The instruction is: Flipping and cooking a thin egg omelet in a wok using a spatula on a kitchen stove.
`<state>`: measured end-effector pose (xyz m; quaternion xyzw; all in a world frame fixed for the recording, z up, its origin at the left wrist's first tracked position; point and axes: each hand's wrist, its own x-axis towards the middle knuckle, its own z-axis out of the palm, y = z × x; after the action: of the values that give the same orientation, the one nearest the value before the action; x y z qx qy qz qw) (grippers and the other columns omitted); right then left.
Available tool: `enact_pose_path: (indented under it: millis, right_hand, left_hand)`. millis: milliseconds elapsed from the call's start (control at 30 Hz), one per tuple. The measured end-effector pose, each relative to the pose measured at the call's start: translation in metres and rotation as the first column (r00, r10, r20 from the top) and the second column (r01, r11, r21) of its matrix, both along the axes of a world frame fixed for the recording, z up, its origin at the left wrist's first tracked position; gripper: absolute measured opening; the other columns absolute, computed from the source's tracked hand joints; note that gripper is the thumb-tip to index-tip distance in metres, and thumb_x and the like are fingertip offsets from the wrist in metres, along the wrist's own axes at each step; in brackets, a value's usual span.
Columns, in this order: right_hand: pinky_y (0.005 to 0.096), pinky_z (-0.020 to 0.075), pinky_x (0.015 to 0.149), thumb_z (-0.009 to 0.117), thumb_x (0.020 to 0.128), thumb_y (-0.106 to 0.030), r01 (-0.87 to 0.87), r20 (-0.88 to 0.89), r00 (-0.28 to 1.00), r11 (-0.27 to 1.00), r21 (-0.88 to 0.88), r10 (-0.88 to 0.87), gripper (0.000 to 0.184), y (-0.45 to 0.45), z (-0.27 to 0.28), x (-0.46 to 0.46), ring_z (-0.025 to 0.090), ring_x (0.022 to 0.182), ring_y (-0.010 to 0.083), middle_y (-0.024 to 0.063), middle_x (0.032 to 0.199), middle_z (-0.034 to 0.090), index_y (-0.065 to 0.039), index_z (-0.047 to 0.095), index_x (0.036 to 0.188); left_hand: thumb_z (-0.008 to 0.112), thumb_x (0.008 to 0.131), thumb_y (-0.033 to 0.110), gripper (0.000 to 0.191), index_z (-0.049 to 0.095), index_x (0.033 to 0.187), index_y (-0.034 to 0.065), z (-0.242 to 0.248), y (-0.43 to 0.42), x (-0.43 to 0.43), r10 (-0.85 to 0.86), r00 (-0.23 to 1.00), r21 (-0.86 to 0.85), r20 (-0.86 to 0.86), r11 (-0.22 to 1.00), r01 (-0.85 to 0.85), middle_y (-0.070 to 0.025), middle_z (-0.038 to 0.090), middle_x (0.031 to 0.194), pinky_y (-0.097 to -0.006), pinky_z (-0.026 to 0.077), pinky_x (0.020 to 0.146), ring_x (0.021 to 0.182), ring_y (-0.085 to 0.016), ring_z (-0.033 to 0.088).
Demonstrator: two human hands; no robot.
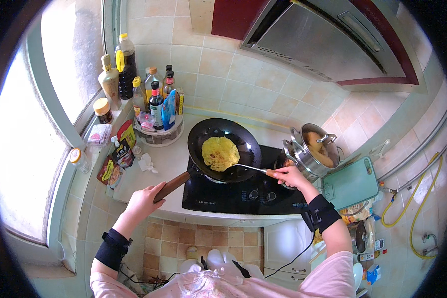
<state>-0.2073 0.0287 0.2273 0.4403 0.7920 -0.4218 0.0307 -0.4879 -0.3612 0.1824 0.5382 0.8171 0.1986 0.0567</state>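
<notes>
A black wok (251, 147) sits over the left side of the gas stove (227, 203). My left hand (143, 199) grips its wooden handle (173, 187), which points down and left. Inside the wok lies a round yellow egg pancake (219, 152) with browned patches near its lower middle. My right hand (291, 176) holds a metal spatula (250, 167) by its wooden handle. The spatula's tip reaches the lower right edge of the pancake; how far it goes underneath is hidden.
Right of the wok stands a stacked steel steamer pot (313, 149) with a glass lid. A green cutting board (352, 182) leans beyond it. Seasoning bottles crowd a round rack (160, 138) at the left. A crumpled tissue (147, 163) lies nearby. The range hood (320, 44) hangs above.
</notes>
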Motion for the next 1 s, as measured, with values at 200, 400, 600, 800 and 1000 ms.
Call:
enact_pose_path:
  millis: [200, 400, 600, 800, 1000]
  right_hand:
    - [0.0172, 0.0266, 0.037, 0.062, 0.081, -0.029, 0.031, -0.044, 0.998, 0.990, -0.135, -0.037, 0.035, -0.002, -0.018, 0.008, 0.039, 0.043, 0.0030, -0.0001, 0.066, 0.059, -0.011, 0.060, 0.111]
    - [0.0167, 0.0266, 0.037, 0.060, 0.083, -0.029, -0.011, -0.111, 0.994, 0.981, -0.195, -0.010, 0.035, -0.018, -0.021, -0.008, 0.039, 0.044, 0.0024, -0.0004, 0.066, 0.058, -0.011, 0.059, 0.112]
    - [0.0131, 0.0212, 0.034, 0.058, 0.085, -0.029, -0.009, -0.073, 0.997, 0.905, -0.425, -0.024, 0.036, -0.027, -0.002, -0.004, 0.034, 0.042, -0.0005, 0.0030, 0.071, 0.056, -0.008, 0.055, 0.114]
    - [0.0121, 0.0199, 0.031, 0.057, 0.085, -0.031, 0.036, 0.040, 0.999, 0.858, -0.512, -0.018, 0.034, -0.022, 0.034, 0.000, 0.033, 0.039, -0.0009, 0.0056, 0.071, 0.056, -0.005, 0.056, 0.108]
    - [0.0133, 0.0213, 0.030, 0.060, 0.083, -0.030, 0.086, 0.155, 0.988, 0.893, -0.442, -0.018, 0.032, 0.003, 0.053, 0.006, 0.035, 0.037, -0.0001, 0.0059, 0.070, 0.058, -0.004, 0.059, 0.101]
  left_hand:
    - [0.062, 0.074, 0.027, 0.052, 0.046, 0.122, 0.0148, 0.001, 0.001, 0.001, 0.000, 1.000, 0.000, 0.000, 1.000, 0.000, -0.0107, 0.060, 0.085, -0.0374, 0.049, 0.066, 0.075, -0.029, 0.060]
    - [0.062, 0.075, 0.028, 0.053, 0.045, 0.123, 0.0152, 0.002, 0.002, 0.002, 0.006, 1.000, -0.022, 0.008, 1.000, -0.006, -0.0109, 0.060, 0.087, -0.0372, 0.049, 0.068, 0.076, -0.029, 0.060]
    - [0.062, 0.075, 0.028, 0.052, 0.046, 0.123, 0.0155, 0.003, 0.002, 0.002, 0.007, 1.000, -0.015, 0.016, 1.000, -0.007, -0.0111, 0.060, 0.090, -0.0374, 0.049, 0.069, 0.077, -0.030, 0.060]
    - [0.063, 0.074, 0.026, 0.052, 0.046, 0.122, 0.0155, 0.004, 0.001, 0.002, -0.002, 1.000, 0.005, 0.030, 1.000, 0.002, -0.0109, 0.061, 0.090, -0.0373, 0.049, 0.069, 0.077, -0.030, 0.060]
    - [0.063, 0.074, 0.026, 0.052, 0.046, 0.122, 0.0151, 0.003, 0.000, 0.002, 0.001, 1.000, 0.000, 0.019, 1.000, -0.001, -0.0108, 0.061, 0.089, -0.0371, 0.049, 0.069, 0.077, -0.030, 0.060]
